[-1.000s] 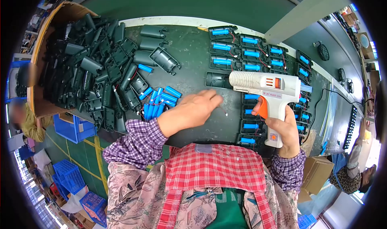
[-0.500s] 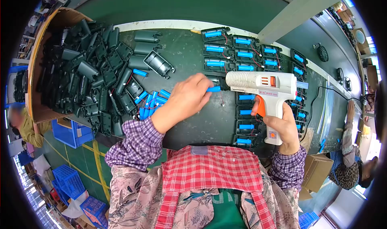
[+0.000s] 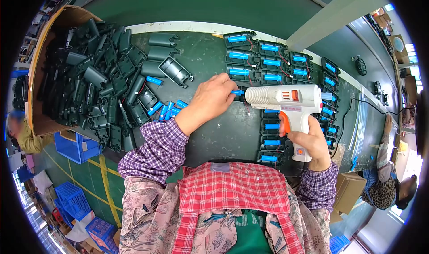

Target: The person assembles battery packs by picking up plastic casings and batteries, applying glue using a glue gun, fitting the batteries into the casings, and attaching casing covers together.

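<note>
My left hand (image 3: 212,98) pinches a blue cylindrical battery (image 3: 238,93) over a black plastic casing that the hand and the gun partly hide. A thin wire with a white connector (image 3: 249,113) hangs below it. My right hand (image 3: 313,142) is wrapped around the handle of a white hot glue gun (image 3: 292,95), a finger on its orange trigger (image 3: 283,122). The gun's nozzle points left, close by the battery, and a clear glue stick (image 3: 327,96) sticks out of its back. Several loose blue batteries (image 3: 167,111) lie left of my left hand.
Rows of black casings with blue batteries (image 3: 271,62) fill the right of the dark table. Many bare casings (image 3: 107,79) are heaped at left by a cardboard box (image 3: 42,75). Long clear glue sticks (image 3: 359,129) and a black cable (image 3: 342,133) lie at right. Another person (image 3: 384,182) is at far right.
The glue gun has shifted slightly left and down. My left hand has raised the battery a little, and less of the battery shows beyond my fingers.
</note>
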A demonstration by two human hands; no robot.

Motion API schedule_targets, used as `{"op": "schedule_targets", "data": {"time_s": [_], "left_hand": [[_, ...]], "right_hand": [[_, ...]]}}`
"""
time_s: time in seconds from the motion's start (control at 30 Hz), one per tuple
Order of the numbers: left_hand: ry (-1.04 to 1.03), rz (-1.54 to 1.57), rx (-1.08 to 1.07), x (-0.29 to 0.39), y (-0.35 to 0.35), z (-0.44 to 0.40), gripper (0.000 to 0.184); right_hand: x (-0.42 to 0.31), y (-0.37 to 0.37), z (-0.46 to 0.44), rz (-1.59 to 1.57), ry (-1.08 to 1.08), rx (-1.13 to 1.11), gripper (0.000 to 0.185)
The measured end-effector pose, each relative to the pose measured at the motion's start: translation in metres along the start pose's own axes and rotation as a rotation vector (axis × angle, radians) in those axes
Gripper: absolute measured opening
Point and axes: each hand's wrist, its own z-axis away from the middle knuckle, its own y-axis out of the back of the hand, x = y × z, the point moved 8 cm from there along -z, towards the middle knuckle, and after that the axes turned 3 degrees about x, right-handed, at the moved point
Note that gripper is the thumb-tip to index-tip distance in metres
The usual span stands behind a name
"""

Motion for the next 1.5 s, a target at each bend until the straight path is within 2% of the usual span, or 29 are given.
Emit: {"op": "schedule_targets", "data": {"time_s": [0.13,0.2,0.3,0.33,0.43,0.53,0.6,0.67,0.8,0.93,1.0,1.1,1.23,1.3,1.4,1.47,1.5], "left_hand": [[0.002,-0.009,0.005,0.000,-0.001,-0.001,0.015],[-0.052,-0.009,0.077,0.002,0.000,0.000,0.015],[-0.107,0.004,0.143,0.007,0.007,0.006,0.019],[-0.089,-0.018,0.153,0.002,0.020,0.011,0.019],[-0.176,-0.139,0.088,0.003,0.063,0.018,0.032],[-0.111,-0.435,0.058,-0.037,0.109,0.019,0.040],[-0.114,-0.473,0.095,-0.068,0.122,0.013,0.031],[-0.044,-0.493,-0.012,-0.094,0.117,0.002,0.019],[-0.041,-0.486,-0.075,-0.111,0.108,-0.011,0.009],[-0.094,-0.445,-0.058,-0.103,0.110,-0.011,0.006],[-0.124,-0.426,0.021,-0.090,0.121,-0.011,0.006],[-0.128,-0.355,0.088,-0.036,0.126,0.005,0.004],[-0.189,-0.202,0.042,0.025,0.066,0.042,0.006],[-0.178,-0.148,-0.001,0.029,0.029,0.049,0.007],[-0.135,-0.106,0.085,0.024,0.011,0.053,0.008],[-0.080,-0.104,0.105,0.017,0.013,0.051,0.023],[-0.085,-0.105,0.104,0.019,0.019,0.052,0.023]], "right_hand": [[0.003,0.000,0.003,0.010,0.003,-0.003,0.051],[0.007,0.003,0.003,0.002,0.032,-0.042,0.043],[-0.002,-0.006,0.002,-0.087,0.044,-0.039,0.050],[0.000,-0.002,-0.001,-0.050,0.065,0.005,0.064],[-0.005,0.000,0.003,-0.095,0.112,0.056,0.065],[-0.011,0.002,0.007,-0.103,0.138,0.071,0.066],[-0.011,-0.002,0.008,-0.120,0.144,0.071,0.067],[-0.011,-0.004,0.006,-0.122,0.163,0.071,0.067],[-0.008,-0.005,0.010,-0.110,0.152,0.107,0.066],[-0.012,-0.006,0.014,-0.108,0.165,0.074,0.066],[-0.013,-0.005,0.018,-0.130,0.172,0.074,0.067],[-0.011,-0.005,0.024,-0.170,0.169,0.111,0.069],[-0.010,-0.005,0.027,-0.178,0.171,0.112,0.069],[-0.005,-0.007,0.030,-0.176,0.153,0.111,0.069],[0.000,-0.007,0.036,-0.149,0.118,0.114,0.068],[0.002,-0.012,0.037,-0.108,0.095,0.095,0.067],[0.001,-0.013,0.038,-0.110,0.097,0.099,0.067]]}}
